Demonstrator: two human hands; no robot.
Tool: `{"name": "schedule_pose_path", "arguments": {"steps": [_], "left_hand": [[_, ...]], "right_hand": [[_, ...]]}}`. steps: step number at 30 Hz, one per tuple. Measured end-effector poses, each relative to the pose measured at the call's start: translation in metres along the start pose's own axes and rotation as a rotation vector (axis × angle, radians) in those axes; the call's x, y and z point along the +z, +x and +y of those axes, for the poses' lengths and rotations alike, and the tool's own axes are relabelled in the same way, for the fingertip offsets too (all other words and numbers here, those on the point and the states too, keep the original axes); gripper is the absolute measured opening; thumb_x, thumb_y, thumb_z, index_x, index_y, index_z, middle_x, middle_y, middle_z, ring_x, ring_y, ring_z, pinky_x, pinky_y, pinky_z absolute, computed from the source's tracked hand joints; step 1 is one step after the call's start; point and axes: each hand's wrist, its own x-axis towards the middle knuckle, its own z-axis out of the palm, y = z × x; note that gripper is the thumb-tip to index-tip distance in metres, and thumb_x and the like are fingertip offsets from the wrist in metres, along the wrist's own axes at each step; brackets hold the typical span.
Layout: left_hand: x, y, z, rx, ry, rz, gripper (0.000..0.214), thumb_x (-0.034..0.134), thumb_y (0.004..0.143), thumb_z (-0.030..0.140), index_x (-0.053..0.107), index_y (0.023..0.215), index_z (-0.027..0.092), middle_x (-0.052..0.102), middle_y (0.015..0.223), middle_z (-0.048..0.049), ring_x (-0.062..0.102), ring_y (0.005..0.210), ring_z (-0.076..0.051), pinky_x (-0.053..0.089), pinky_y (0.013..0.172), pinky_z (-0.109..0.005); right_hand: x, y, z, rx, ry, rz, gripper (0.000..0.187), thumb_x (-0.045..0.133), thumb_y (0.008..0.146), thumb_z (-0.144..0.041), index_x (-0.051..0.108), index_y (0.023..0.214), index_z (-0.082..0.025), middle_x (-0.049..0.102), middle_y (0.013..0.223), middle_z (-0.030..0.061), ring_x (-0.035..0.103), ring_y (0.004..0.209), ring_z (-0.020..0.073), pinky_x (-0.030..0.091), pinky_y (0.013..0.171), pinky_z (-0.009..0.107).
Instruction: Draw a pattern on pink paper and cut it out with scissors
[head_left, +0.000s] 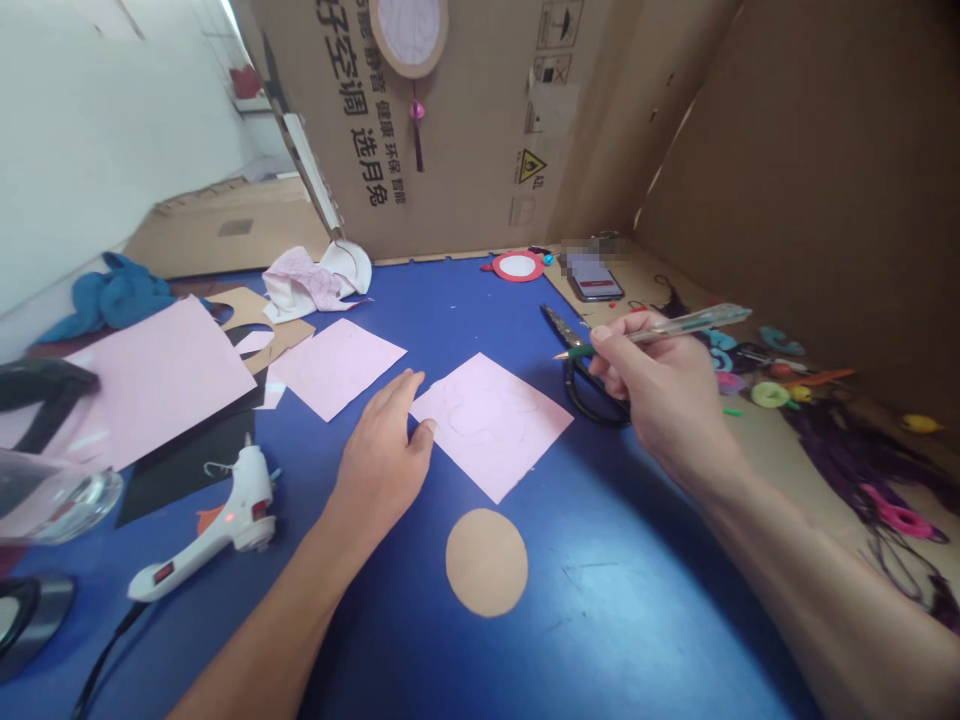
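The right hand point(667, 395) clenches a clear pen point(660, 337) at the 2 o'clock side of a pink paper square point(491, 425); the fingertips point(427, 428) of the relaxed left hand point(382, 455) seem to touch its 9 o'clock corner. Faint marks point(480, 420) on it stay unclear.

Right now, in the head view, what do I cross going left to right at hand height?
White hot glue gun, left hand, pink paper square, black-handled scissors, right hand holding pen, yellow-green plastic ring

Bare left hand point(382, 455) and bare right hand point(667, 400), on 2 long, slender bare forearms point(817, 590)
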Motion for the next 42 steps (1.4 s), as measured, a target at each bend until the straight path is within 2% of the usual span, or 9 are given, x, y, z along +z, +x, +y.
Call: {"name": "schedule_pose_path", "arguments": {"steps": [10,17,26,35,39,42], "left_hand": [[-0.003,0.001,0.003,-0.045,0.004,-0.076,0.054,0.058,0.100,0.021,0.061,0.154,0.020,0.061,0.165,-0.0134,0.055,0.156,-0.033,0.046,0.129,-0.059],[-0.001,0.000,0.002,-0.045,0.005,-0.074,0.054,0.059,0.099,0.018,0.063,0.153,0.021,0.062,0.164,-0.0119,0.055,0.156,-0.032,0.045,0.130,-0.058],[-0.002,0.001,0.006,-0.062,0.058,-0.110,0.055,0.063,0.098,0.011,0.065,0.152,0.019,0.062,0.165,-0.0113,0.056,0.155,-0.030,0.044,0.132,-0.050],[0.001,-0.004,0.011,-0.040,0.097,-0.164,0.059,0.070,0.099,0.019,0.061,0.156,0.015,0.057,0.168,-0.0149,0.050,0.159,-0.034,0.042,0.133,-0.053],[0.002,-0.005,0.009,-0.027,0.087,-0.177,0.061,0.069,0.099,0.018,0.058,0.159,0.014,0.056,0.169,-0.0162,0.048,0.161,-0.034,0.039,0.134,-0.052],[0.002,-0.005,0.009,-0.021,0.087,-0.181,0.062,0.069,0.099,0.018,0.058,0.159,0.014,0.056,0.169,-0.0170,0.048,0.160,-0.034,0.040,0.133,-0.053]], "right_hand": [[0.002,-0.004,-0.002,0.023,-0.013,-0.013,0.024,0.083,0.091,-0.036,0.065,0.082,-0.025,0.064,0.065,-0.0005,0.046,0.053,0.0142,0.033,0.049,0.028],[0.002,-0.007,-0.003,0.048,-0.030,-0.019,0.024,0.085,0.092,-0.039,0.066,0.083,-0.025,0.064,0.068,0.0007,0.047,0.055,0.0153,0.033,0.049,0.030],[0.005,-0.012,-0.006,0.080,-0.099,-0.047,0.025,0.082,0.092,-0.040,0.066,0.082,-0.025,0.063,0.066,0.0002,0.044,0.053,0.0138,0.029,0.048,0.030],[0.025,-0.025,-0.008,-0.016,-0.194,-0.247,0.022,0.077,0.092,-0.039,0.067,0.081,-0.023,0.066,0.068,0.0002,0.054,0.058,0.0146,0.039,0.055,0.029],[0.039,-0.026,-0.012,0.027,-0.174,-0.360,0.023,0.076,0.092,-0.040,0.069,0.082,-0.022,0.069,0.073,0.0021,0.055,0.059,0.0151,0.041,0.055,0.028],[0.054,-0.022,-0.011,0.036,-0.206,-0.461,0.027,0.075,0.091,-0.041,0.068,0.075,-0.020,0.071,0.081,0.0046,0.054,0.058,0.0134,0.039,0.053,0.029]]}}
